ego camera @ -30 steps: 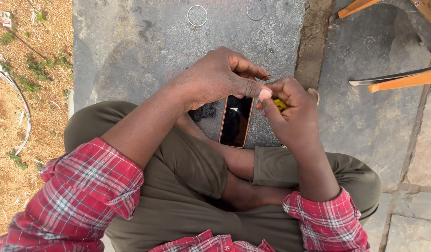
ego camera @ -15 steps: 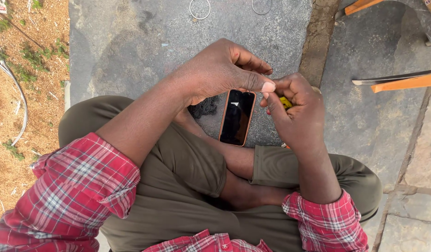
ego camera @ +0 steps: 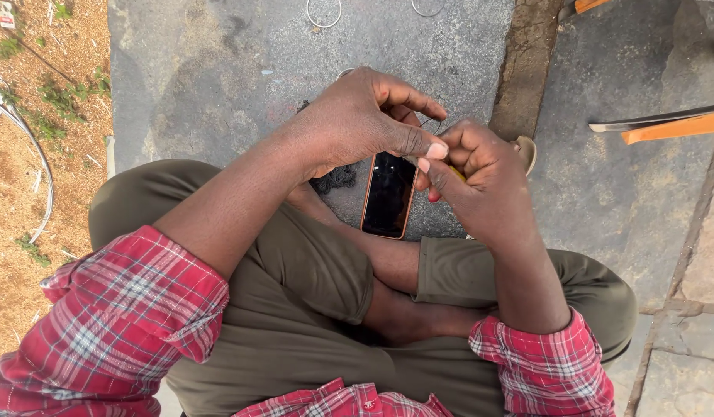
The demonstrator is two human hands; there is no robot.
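Head view: left hand (ego camera: 357, 120) and right hand (ego camera: 480, 181) fingers pinch a small yellow piece (ego camera: 456, 174) together, just above the phone (ego camera: 388, 194) on the stone floor (ego camera: 218, 69)

We sit cross-legged on a grey stone slab (ego camera: 218, 85), our left hand (ego camera: 364, 120) and right hand (ego camera: 476, 181) meeting fingertip to fingertip at centre frame over a dark phone (ego camera: 388, 194). The right hand pinches a small yellow object (ego camera: 457, 174); thin wire rings (ego camera: 323, 14) lie at the top edge, orange bars (ego camera: 673, 127) at right.
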